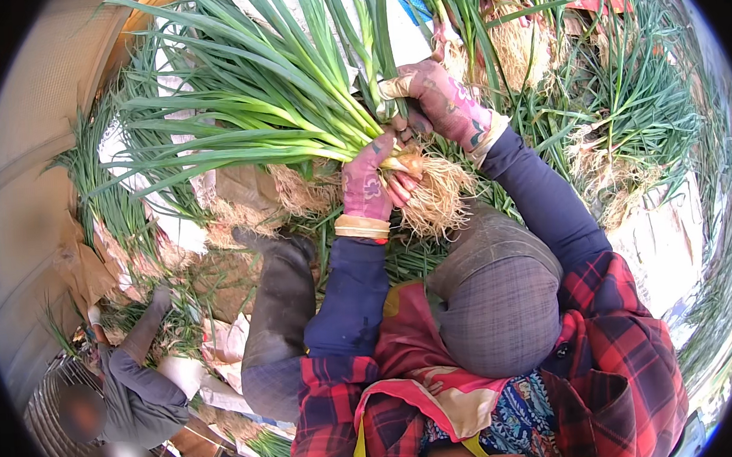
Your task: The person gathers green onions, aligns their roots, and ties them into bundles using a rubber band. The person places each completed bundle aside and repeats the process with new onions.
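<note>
My left hand [368, 187], in a pink flowered work glove, is wrapped around a bunch of spring onions [307, 115] just above the bulbs. The long green leaves fan out up and to the left. Reddish bulbs and a pale tangle of roots [437, 198] hang out to the right of this hand. My right hand [443, 99], gloved alike, bends over the upper side of the bunch near its neck. Its fingers are closed around some green leaves [372, 62]; the fingertips are partly hidden behind the bunch.
More rooted spring onions [518, 42] lie ahead and to the right [643, 101]. Further bundles [177, 254] rest on white sacks at left. My bent knee [499, 314] rises below my hands. Another person [139, 397] sits at lower left, near a sheet wall [24, 169].
</note>
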Motion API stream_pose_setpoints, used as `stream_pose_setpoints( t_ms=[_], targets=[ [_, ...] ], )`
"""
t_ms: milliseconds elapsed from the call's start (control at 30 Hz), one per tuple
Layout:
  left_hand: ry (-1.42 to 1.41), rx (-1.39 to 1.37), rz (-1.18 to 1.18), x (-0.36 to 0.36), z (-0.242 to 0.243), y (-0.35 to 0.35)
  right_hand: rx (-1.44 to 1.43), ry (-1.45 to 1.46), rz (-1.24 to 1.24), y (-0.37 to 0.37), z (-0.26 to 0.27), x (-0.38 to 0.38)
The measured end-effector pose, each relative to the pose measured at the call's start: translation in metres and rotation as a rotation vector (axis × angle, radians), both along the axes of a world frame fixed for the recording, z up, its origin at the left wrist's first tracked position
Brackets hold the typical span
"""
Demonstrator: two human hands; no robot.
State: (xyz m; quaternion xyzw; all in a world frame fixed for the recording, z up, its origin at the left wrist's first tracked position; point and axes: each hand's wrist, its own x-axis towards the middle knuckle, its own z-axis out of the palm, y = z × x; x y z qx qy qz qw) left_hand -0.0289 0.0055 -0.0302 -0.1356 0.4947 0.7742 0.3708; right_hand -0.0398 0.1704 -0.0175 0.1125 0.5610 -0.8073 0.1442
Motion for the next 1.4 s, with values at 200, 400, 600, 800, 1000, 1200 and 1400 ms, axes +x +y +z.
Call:
stream_pose_setpoints(
  t_ms=[200, 400, 600, 800, 1000, 1200, 1400],
  targets=[
    [-0.139, -0.020, -0.120, 0.000, 0.010, -0.004, -0.563, -0.020, -0.209, 0.013, -0.004, 0.064],
    [-0.083, 0.075, -0.180, 0.010, 0.009, -0.010, -0.164, -0.023, -0.386, 0.012, 0.001, 0.038],
    [-0.221, 0.163, -0.175, 0.011, 0.031, -0.019, 0.251, 0.016, -0.182, -0.001, 0.013, 0.014],
    [-0.262, -0.007, -0.153, 0.010, 0.025, -0.035, 0.165, 0.215, -0.246, -0.010, 0.010, 0.035],
    [-0.044, 0.059, -0.176, 0.014, 0.025, -0.033, -0.216, 0.090, -0.081, -0.024, 0.023, 0.035],
    [-0.059, 0.196, 0.182, 0.029, 0.041, -0.013, -0.297, -0.025, 0.007, -0.035, 0.025, 0.025],
    [-0.114, 0.138, 0.053, 0.029, 0.040, -0.025, 0.650, 0.898, -0.009, -0.027, 0.003, 0.017]
  ],
)
